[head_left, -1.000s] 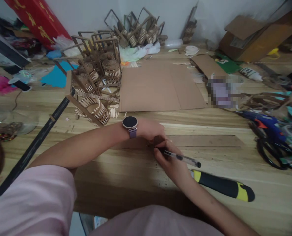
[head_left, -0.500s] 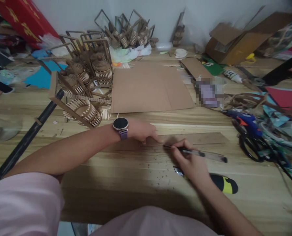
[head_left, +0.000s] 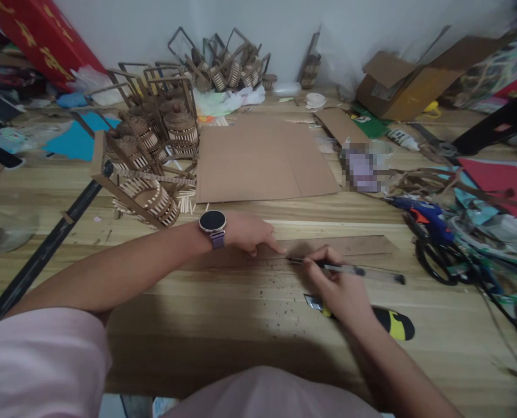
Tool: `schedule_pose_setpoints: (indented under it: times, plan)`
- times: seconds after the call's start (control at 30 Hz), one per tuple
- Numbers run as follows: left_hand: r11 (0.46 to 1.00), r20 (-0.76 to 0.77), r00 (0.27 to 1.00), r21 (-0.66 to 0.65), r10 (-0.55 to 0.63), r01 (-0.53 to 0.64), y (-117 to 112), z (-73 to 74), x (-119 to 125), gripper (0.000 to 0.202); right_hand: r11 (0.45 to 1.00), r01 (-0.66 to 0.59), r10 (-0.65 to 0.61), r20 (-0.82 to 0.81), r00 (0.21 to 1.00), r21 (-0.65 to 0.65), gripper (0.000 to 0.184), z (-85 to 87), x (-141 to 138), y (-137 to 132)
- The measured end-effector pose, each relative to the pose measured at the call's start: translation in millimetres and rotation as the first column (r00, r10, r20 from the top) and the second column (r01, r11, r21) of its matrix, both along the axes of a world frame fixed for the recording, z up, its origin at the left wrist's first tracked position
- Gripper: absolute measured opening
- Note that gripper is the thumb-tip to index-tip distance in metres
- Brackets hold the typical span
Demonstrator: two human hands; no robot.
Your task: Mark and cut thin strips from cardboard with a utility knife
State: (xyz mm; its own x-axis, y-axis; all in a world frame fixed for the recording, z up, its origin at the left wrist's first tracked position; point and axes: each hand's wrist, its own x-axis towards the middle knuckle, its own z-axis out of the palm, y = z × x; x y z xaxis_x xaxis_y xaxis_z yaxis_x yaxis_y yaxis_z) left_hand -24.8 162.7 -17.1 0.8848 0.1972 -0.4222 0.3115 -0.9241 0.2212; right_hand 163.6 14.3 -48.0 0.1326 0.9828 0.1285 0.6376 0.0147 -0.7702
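Observation:
My left hand, with a round dark watch on its wrist, presses fingertips down on a long brown cardboard strip lying flat on the wooden table. My right hand is closed around a clear pen, whose tip touches the strip just right of my left fingers. A black and yellow utility knife lies under my right wrist, its blade end poking out to the left.
A big cardboard sheet lies beyond the strip. Small slatted lantern models pile up at back left, a black rod runs diagonally at left. Black scissors, a blue glue gun and paper scraps crowd the right. A cardboard box stands at the back.
My right hand has slid the pen to the right along the strip, away from my left hand. My left index finger has stretched out. The view has shifted rightward.

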Motion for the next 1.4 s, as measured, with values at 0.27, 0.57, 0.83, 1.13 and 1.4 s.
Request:
schedule_pose_setpoints:
  times: [0.27,0.57,0.83,1.13,1.4]
  plan:
    - [0.998,-0.057,0.998,0.051,-0.023,0.025,-6,9.6,0,0.067,1.0,-0.023,0.023,-0.001,1.0,-0.012,0.026,-8.6,-15,8]
    - [0.995,-0.131,0.99,0.093,0.045,-0.033,-20,18.4,-6,0.064,0.974,0.224,-0.221,0.264,0.939,0.018,0.031,7.2,92,-18]
    - [0.987,0.019,0.993,0.111,0.118,-0.119,-36,9.2,-16,0.074,0.907,-0.419,0.375,0.511,0.773,-0.032,0.02,-9.5,124,21]
    - [0.924,0.206,0.912,0.073,0.355,-0.376,-55,-15.1,-55,0.102,0.87,-0.492,0.42,0.508,0.752,0.01,0.016,-5.6,165,49]
    - [0.919,0.232,0.897,0.032,0.376,-0.393,-64,-17.6,-32,0.079,0.949,-0.261,0.137,0.515,0.846,0.177,0.019,3.8,225,30]
